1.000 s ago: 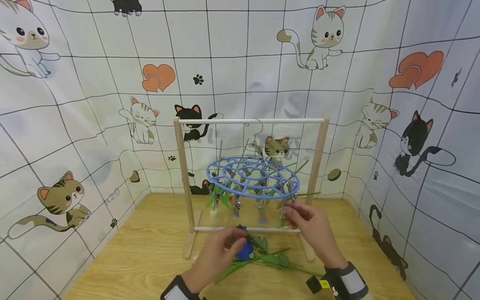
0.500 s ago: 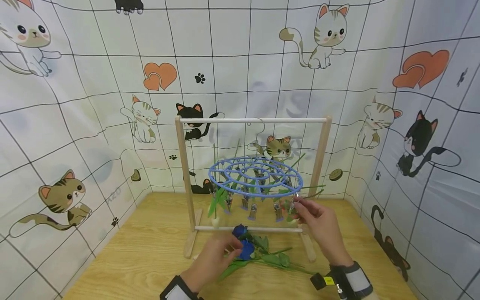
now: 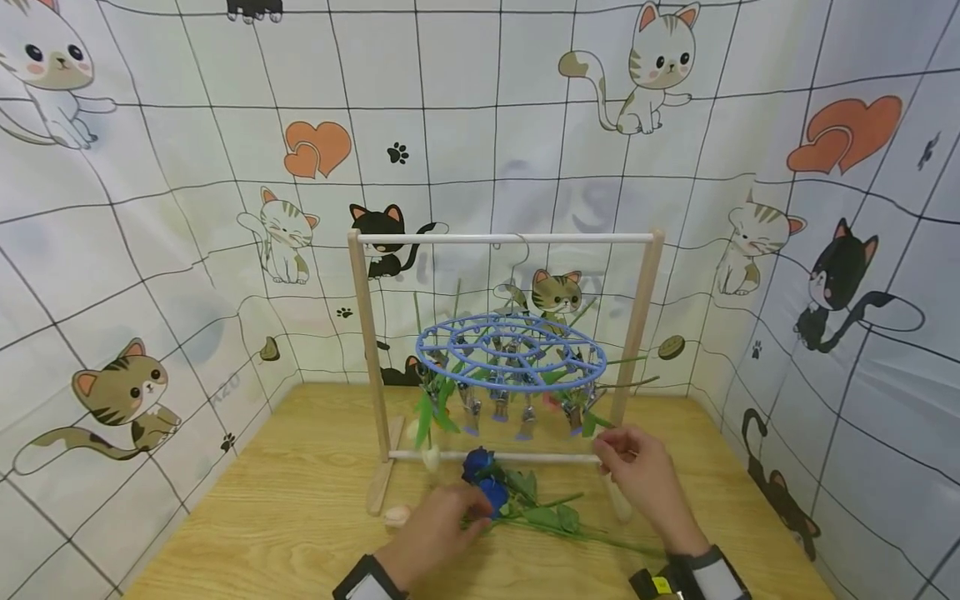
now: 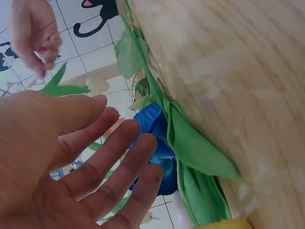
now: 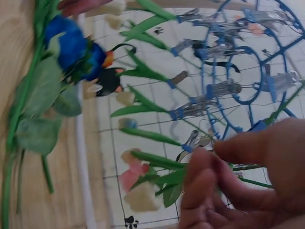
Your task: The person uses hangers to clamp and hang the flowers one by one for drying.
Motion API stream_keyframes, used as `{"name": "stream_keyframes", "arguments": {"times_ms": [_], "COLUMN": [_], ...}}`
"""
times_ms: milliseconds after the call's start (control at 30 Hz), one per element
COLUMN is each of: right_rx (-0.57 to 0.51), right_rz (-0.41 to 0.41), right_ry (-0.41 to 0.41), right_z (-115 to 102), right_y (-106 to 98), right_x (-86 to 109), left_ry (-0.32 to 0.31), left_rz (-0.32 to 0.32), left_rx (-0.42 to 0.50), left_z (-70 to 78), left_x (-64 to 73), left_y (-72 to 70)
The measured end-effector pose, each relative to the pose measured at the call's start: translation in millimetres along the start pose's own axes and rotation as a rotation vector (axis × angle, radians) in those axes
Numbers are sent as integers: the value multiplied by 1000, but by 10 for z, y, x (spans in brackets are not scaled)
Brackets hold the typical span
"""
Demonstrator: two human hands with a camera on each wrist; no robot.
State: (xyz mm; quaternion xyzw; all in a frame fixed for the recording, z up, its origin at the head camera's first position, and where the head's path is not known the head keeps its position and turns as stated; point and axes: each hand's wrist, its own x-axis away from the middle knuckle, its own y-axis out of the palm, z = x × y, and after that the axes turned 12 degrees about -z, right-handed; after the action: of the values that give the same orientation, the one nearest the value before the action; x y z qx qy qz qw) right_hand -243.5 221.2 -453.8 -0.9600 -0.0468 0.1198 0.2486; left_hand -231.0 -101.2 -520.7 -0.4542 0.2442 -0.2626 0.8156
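A round blue clip hanger (image 3: 517, 389) hangs by its hook, with tulips (image 5: 143, 195) held upside down in its metal clips (image 5: 228, 88). Just below its right side is my right hand (image 3: 639, 465), its fingers loosely bent with nothing seen between them. My left hand (image 3: 442, 529) is low over the table beside blue roses (image 3: 477, 464). Its fingers (image 4: 109, 167) are relaxed and spread, overlapping the blue petals in the left wrist view. Green stems and leaves (image 3: 551, 518) lie on the table to the right of the roses.
A wooden rack (image 3: 367, 333) with a white top rod (image 3: 450, 240) carries the hanger. A pale flower head (image 3: 397, 516) lies left of the roses, on the wood-grain table (image 3: 262, 500). Cat-print sheets (image 3: 465, 150) surround the table at the back and sides.
My right hand has come away from the clip at the hanger's right side and moved lower. The hanger has turned a little. My left hand has shifted slightly right and down, toward the stems.
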Motion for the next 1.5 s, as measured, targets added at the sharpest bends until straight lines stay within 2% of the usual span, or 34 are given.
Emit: {"name": "stream_keyframes", "arguments": {"times_ms": [100, 200, 267, 367, 600, 767, 900, 1133, 1300, 1500], "right_rx": [174, 297, 340, 364, 411, 414, 419, 432, 392, 334], "right_rz": [-190, -360, -432, -483, -501, -508, -476, -410, -409, -415], "right_ry": [5, -57, -95, -116, -134, -136, -147, -128, -113, -105], "right_z": [130, 252, 323, 417, 564, 571, 551, 516, 474, 427], "right_y": [61, 126, 165, 211, 280, 305, 307, 282, 259, 242], "right_x": [6, 24, 45, 68, 88, 106, 129, 139, 113, 71], "left_ry": [1, 21, 41, 82, 143, 171, 191, 154, 119, 124], "left_rz": [-6, 2, 13, 27, 45, 47, 68, 98, 144, 196], "left_rx": [9, -13, -41, -91, -155, -161, -188, -233, -227, -232], "left_z": [23, 55, 85, 123, 221, 303, 343, 362, 341, 323], "left_x": [3, -4, -18, -58, -169, -248, -285, -362, -407, -431], "left_y": [33, 53, 64, 88, 127, 135, 157, 181, 169, 134]}}
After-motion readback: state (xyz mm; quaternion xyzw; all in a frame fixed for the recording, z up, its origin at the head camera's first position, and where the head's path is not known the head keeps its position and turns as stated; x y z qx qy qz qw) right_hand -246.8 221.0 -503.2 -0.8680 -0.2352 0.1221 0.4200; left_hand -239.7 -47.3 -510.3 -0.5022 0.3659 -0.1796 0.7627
